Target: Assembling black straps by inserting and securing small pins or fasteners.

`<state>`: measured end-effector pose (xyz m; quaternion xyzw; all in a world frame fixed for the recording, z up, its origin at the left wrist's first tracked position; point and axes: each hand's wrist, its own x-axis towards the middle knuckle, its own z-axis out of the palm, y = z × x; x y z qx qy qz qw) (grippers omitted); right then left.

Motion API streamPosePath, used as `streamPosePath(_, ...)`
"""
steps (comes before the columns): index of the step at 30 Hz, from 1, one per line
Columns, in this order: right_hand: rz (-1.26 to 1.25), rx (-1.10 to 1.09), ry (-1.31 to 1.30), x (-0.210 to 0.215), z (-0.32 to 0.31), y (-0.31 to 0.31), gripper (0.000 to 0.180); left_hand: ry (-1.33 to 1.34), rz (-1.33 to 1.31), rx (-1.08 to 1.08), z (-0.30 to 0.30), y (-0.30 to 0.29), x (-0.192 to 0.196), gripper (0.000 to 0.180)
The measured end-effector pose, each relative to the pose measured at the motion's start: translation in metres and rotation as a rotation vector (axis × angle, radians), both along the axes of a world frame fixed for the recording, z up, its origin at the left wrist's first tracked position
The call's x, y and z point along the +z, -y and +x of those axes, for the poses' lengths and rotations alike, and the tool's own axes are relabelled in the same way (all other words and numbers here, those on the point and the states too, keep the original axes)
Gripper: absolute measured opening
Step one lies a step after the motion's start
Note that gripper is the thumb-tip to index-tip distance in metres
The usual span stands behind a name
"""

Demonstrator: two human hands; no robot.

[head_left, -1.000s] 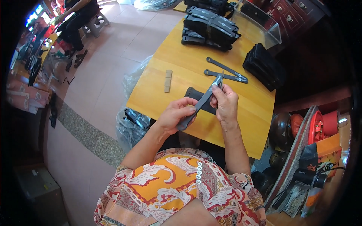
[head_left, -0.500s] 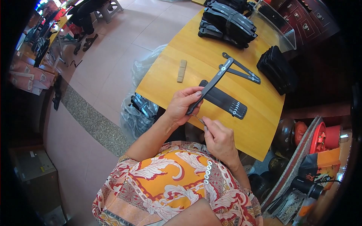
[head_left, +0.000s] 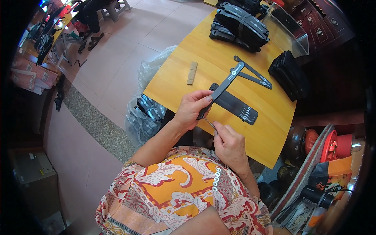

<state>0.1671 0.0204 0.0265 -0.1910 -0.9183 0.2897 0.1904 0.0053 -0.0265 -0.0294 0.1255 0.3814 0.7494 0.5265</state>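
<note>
My left hand (head_left: 192, 109) pinches a dark grey strap (head_left: 229, 81) with white print near its lower end, the long end pointing away over the table. My right hand (head_left: 230, 144) is closed round a thin metal tool (head_left: 211, 124); its tip meets the strap's lower end by my left fingers, and its exact kind cannot be made out. Beyond the hands, a wider dark strap (head_left: 234, 105) with white marks lies flat on the table. Farther back rests a folded narrow strap (head_left: 256, 78) in a V shape. A small tan strip (head_left: 192, 73) in segments lies to the left.
On the yellow wooden table (head_left: 172, 76) stand a bundled stack of dark straps (head_left: 241, 29) and a black stack (head_left: 289, 74) at the right edge. A clear plastic bag (head_left: 141, 125) with dark pieces hangs by the left edge. Red containers (head_left: 341, 145) crowd a shelf at right.
The view has shifted slightly, so the table's things sit a little farther right. Both hands keep nearly the same place and hold.
</note>
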Motion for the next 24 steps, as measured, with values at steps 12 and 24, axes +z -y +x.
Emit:
streamPosePath(12,0.113,0.031,0.052,0.008,0.0,-0.001,0.028,-0.402,-0.014,0.128,0.008,-0.001,0.003,0.022)
streamPosePath(24,0.257,0.012,0.086,0.003,0.001,-0.005,0.027,-0.906,-0.03,0.278,0.012,-0.011,-0.014,0.021)
